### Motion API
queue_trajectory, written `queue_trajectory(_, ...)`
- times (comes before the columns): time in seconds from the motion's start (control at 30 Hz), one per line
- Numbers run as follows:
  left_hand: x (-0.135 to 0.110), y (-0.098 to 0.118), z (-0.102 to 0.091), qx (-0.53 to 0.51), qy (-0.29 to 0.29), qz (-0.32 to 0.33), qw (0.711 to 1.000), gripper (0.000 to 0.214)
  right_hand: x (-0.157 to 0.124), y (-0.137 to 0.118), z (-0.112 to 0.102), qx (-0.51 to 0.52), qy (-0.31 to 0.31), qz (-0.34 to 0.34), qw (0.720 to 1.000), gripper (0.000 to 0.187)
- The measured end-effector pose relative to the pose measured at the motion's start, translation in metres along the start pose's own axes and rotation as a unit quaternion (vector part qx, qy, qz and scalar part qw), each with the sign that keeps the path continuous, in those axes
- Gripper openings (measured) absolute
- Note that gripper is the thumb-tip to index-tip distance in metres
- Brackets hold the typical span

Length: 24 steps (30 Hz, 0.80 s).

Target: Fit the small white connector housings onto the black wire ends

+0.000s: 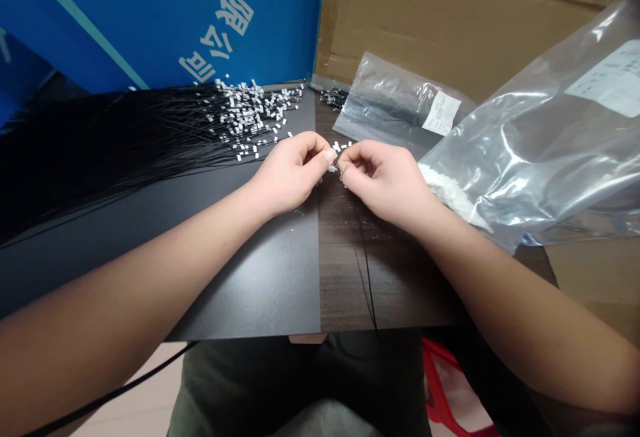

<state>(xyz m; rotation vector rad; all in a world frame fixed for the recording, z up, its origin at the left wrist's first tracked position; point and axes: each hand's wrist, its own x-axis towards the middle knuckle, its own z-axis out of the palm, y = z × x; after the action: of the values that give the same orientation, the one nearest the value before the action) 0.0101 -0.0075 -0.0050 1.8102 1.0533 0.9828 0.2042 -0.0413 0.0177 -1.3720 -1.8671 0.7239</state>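
Note:
My left hand (295, 170) is closed in a pinch, thumb against fingers; what lies between its fingertips is too small and covered to make out. Close beside it, fingertips almost meeting, my right hand (383, 173) pinches a thin black wire (369, 270), whose length runs down over the table's front edge. Small white connectors (343, 146) lie around and just behind the fingertips. To the left is a thick bundle of black wires (125, 130), many with white connectors (250, 110) on their ends.
A clear bag holding white pieces (450, 193) stands at the right. Behind the hands lies a flatter clear bag (395, 100) with a label, near some dark wire ends (334, 97). A blue panel (150, 17) and a cardboard box (425, 23) close off the table's (270, 277) back.

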Motion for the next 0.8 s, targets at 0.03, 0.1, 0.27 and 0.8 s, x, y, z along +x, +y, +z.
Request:
queue_trajectory(0.03, -0.0001, 0.0001, 0.0002, -0.001, 0.003, -0.001, 1.0, 0.019, 0.0003, -0.0006, -0.0003, 0.022, 0.0, 0.014, 1.0, 0.006)
queue_trajectory(0.1, -0.0004, 0.0002, 0.0006, -0.003, 0.007, 0.0, 1.0, 0.019, 0.0013, -0.0017, -0.0011, 0.072, -0.003, 0.046, 0.996, 0.006)
queue_trajectory(0.27, -0.0017, 0.0001, 0.0014, 0.002, 0.01, 0.015, 1.0, 0.021, 0.0047, -0.0003, -0.0017, 0.175, -0.032, 0.119, 0.977, 0.012)
queue_trajectory(0.8, -0.0035, 0.0008, 0.002, -0.008, 0.003, 0.041, 0.999, 0.03, 0.0094, -0.0019, -0.003, 0.405, -0.124, 0.232, 0.876, 0.013)
